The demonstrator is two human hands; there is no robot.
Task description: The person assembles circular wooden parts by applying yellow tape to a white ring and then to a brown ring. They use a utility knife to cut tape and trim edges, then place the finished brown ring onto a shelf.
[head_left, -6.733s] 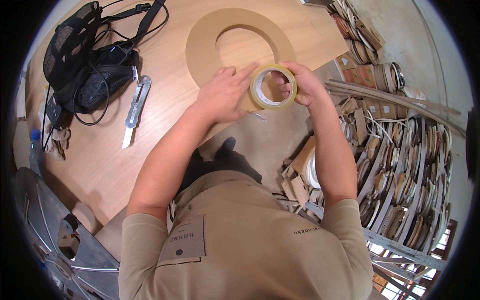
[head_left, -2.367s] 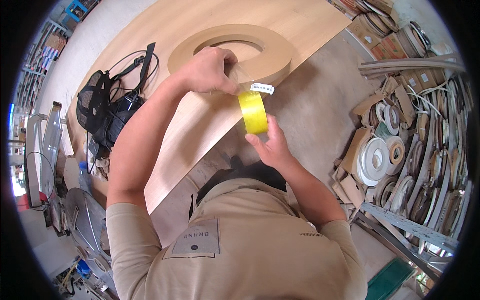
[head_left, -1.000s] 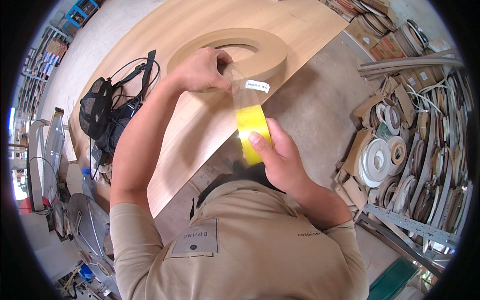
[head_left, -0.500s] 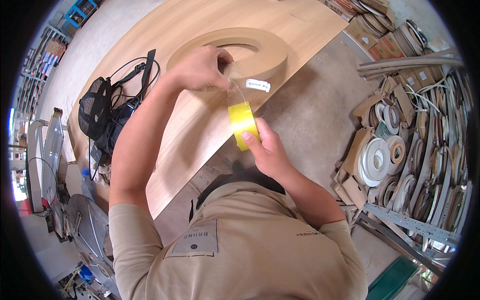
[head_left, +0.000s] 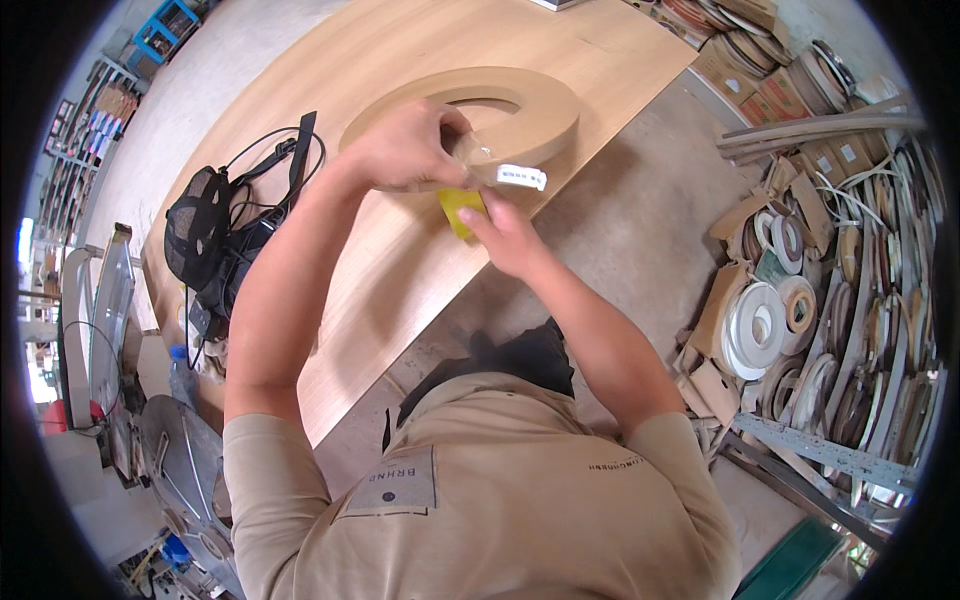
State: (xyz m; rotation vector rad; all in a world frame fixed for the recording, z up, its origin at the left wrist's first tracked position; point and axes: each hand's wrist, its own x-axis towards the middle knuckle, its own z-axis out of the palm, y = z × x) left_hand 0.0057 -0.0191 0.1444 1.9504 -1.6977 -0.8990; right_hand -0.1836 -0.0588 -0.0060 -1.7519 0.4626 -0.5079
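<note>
A wide coil of tan edge banding (head_left: pixel 545 120) lies on the wooden board, its near rim under my hands. My left hand (head_left: pixel 415 145) is closed over that near rim, with the thumb pressing near the clear tape. In my right hand (head_left: pixel 508 232) is a yellow roll of packing tape (head_left: pixel 460 212), gripped between thumb and fingers right against the coil's near side. A white printed label (head_left: pixel 521 177) hangs on the coil's outer side, just above my right hand. The fingertips of my left hand are partly hidden behind the rim.
The wooden board (head_left: pixel 370 300) ends in an edge close to my body. On its left lie a black mesh cap (head_left: pixel 195 225) and black straps with cords. Rolls of banding (head_left: pixel 755 325) and cardboard boxes crowd the floor and rack at the right.
My right hand has carried the tape roll up and away from my body to the coil, and the stretch of tape between them has shortened. My left hand stays at the coil.
</note>
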